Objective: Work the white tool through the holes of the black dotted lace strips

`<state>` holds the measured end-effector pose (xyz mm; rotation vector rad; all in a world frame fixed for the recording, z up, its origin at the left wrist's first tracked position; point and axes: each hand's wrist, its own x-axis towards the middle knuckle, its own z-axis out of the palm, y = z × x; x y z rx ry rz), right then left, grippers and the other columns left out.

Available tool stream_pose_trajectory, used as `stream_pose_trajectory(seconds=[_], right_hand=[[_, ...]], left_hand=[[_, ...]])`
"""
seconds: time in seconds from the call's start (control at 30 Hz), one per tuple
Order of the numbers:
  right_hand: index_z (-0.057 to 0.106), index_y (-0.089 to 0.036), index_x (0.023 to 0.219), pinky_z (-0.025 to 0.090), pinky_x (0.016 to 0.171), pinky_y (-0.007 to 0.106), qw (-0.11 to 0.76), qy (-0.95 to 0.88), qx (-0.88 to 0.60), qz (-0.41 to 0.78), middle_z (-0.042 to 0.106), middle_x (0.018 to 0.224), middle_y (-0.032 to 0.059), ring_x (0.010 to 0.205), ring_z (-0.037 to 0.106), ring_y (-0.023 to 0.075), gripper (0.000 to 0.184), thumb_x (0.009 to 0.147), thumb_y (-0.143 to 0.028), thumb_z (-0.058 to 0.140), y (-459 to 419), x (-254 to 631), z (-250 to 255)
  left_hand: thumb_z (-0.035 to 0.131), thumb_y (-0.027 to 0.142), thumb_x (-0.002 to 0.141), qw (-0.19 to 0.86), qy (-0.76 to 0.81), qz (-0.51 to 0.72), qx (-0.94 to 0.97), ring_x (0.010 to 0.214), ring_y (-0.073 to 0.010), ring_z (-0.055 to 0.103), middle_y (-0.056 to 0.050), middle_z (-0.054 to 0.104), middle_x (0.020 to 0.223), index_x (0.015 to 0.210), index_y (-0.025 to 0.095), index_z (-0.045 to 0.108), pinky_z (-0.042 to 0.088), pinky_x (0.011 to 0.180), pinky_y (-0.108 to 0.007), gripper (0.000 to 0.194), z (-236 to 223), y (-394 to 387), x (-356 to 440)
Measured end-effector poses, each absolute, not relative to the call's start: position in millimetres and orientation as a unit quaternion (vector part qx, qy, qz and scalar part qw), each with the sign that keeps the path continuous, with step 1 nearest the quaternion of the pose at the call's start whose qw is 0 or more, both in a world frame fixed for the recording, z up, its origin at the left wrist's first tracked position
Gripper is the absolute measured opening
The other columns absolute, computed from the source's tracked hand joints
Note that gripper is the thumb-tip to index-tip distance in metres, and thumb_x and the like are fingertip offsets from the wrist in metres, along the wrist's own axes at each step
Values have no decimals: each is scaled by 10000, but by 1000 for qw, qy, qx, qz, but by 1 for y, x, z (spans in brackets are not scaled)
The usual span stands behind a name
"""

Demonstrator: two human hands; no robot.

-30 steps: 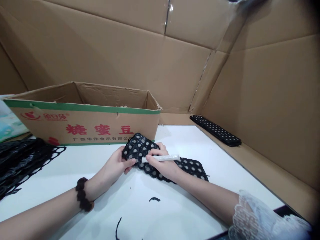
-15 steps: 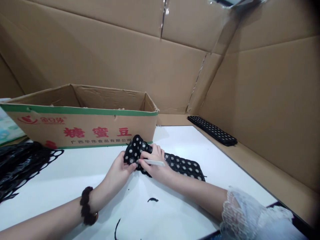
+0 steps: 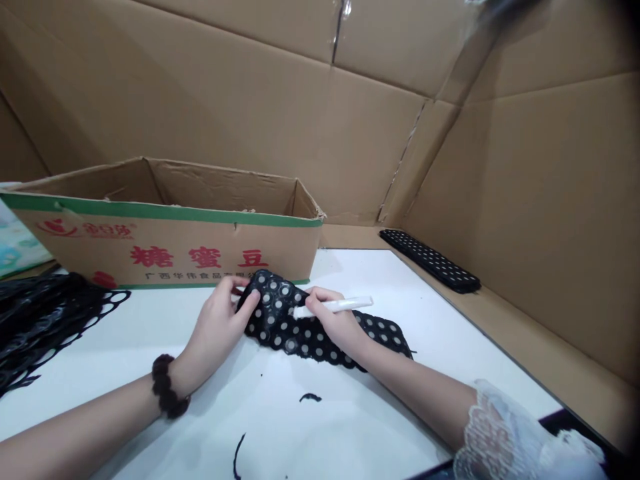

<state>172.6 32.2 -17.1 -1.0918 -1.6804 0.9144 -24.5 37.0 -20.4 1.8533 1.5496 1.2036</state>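
Note:
A long black sheet with rows of pale round dots [image 3: 320,341] lies across the white table, its left end raised. My left hand [image 3: 220,317] grips that end, thumb on top and the other fingers behind it. Over the middle of the sheet, my right hand [image 3: 337,323] pinches a slim white pen-like tool [image 3: 345,304]. The tool's lower tip points left at the dotted surface; whether it touches I cannot tell. My right hand hides part of the sheet, whose far end shows beyond it.
Behind the hands stands an open cardboard box [image 3: 170,250] with red lettering. Black holed scrap sheets [image 3: 45,327] are heaped at left. Another dotted black strip [image 3: 430,260] lies by the right cardboard wall. Thin black scraps [image 3: 311,397] lie on the white table [image 3: 270,427].
My left thumb has moved up onto the sheet's face, and the raised end has turned flatter toward me. My right hand has shifted right with the white tool, now tilted up to the right.

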Motion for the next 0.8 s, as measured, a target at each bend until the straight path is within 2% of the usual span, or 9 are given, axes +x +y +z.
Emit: stream_pose_trajectory(seconds=[0.07, 0.1, 0.17, 0.27, 0.37, 0.57, 0.7, 0.8], right_hand=[[403, -179, 583, 323, 652, 254, 441, -702, -420, 369, 445, 661, -15, 655, 418, 117, 255, 822, -268, 424, 26, 171, -14], [417, -178, 594, 331, 671, 255, 436, -710, -412, 369, 459, 683, -9, 675, 431, 120, 247, 824, -268, 428, 24, 170, -13], [442, -177, 612, 343, 693, 256, 433, -718, -400, 370, 478, 708, -4, 699, 449, 125, 239, 828, -278, 436, 22, 170, -11], [476, -177, 636, 352, 693, 255, 429, -716, -389, 391, 507, 731, 1, 715, 467, 130, 237, 835, -298, 435, 22, 171, -12], [482, -172, 628, 350, 678, 257, 423, -703, -378, 429, 526, 733, 4, 704, 474, 130, 259, 843, -304, 425, 24, 173, -14], [464, -168, 582, 338, 674, 258, 448, -674, -382, 446, 524, 693, -4, 681, 463, 126, 277, 834, -277, 425, 27, 175, -14], [488, -172, 578, 343, 676, 251, 463, -637, -439, 433, 559, 681, -13, 686, 481, 128, 246, 806, -245, 430, 30, 176, -14], [529, -176, 591, 359, 712, 254, 469, -622, -461, 426, 589, 686, -11, 733, 515, 141, 224, 786, -233, 434, 32, 176, -14]], left_hand=[[433, 354, 840, 109, 509, 442, 730, 1099, -254, 457, -101, 506, 1188, 1163, 174, 435, 347, 931, -383, 370, -16, 34, -24], [410, 320, 855, 92, 474, 426, 765, 1180, -247, 391, -93, 465, 1250, 1213, 191, 401, 288, 995, -389, 380, -15, 31, -23], [382, 304, 872, 131, 415, 359, 826, 1232, -234, 340, -70, 434, 1298, 1246, 230, 386, 252, 1033, -385, 381, -15, 26, -20], [403, 336, 869, 263, 372, 277, 846, 1230, -231, 358, -61, 398, 1341, 1304, 256, 314, 300, 1016, -364, 451, -18, 23, -19], [447, 357, 853, 346, 367, 265, 822, 1215, -228, 380, -64, 397, 1340, 1315, 255, 289, 328, 1002, -350, 499, -22, 26, -20], [494, 355, 830, 403, 347, 294, 794, 1136, -228, 456, -44, 484, 1256, 1201, 267, 461, 354, 977, -357, 383, -22, 35, -20], [471, 346, 841, 444, 358, 332, 751, 1087, -237, 499, -51, 546, 1193, 1159, 243, 512, 389, 944, -366, 337, -19, 35, -17], [430, 329, 860, 415, 373, 352, 751, 1098, -237, 486, -56, 539, 1197, 1166, 236, 497, 375, 957, -375, 327, -19, 31, -16]])
